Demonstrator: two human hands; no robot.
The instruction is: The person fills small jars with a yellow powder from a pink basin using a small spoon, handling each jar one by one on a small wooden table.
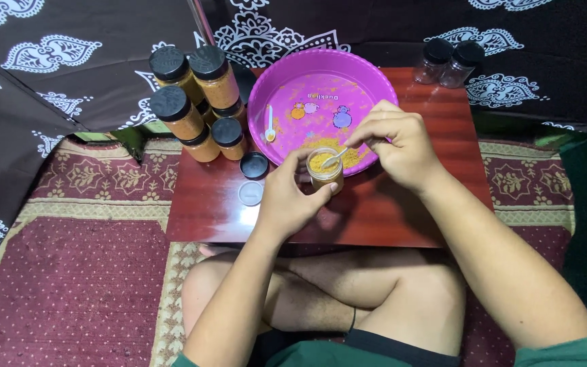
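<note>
My left hand (287, 197) grips a small clear jar (325, 174) filled with orange-yellow powder, standing at the near rim of a purple round tray (368, 75). My right hand (395, 143) pinches a small white spoon (335, 158) whose bowl rests on the powder at the jar's mouth. A little orange powder (338, 146) lies in the tray just behind the jar. A second white spoon (270, 126) lies at the tray's left side.
A low red-brown wooden table (402, 211) carries everything. Several filled black-lidded jars (191, 102) are stacked at its left. A black lid (254, 165) and a white liner disc (251, 193) lie beside my left hand. Two empty capped jars (451, 61) stand at back right.
</note>
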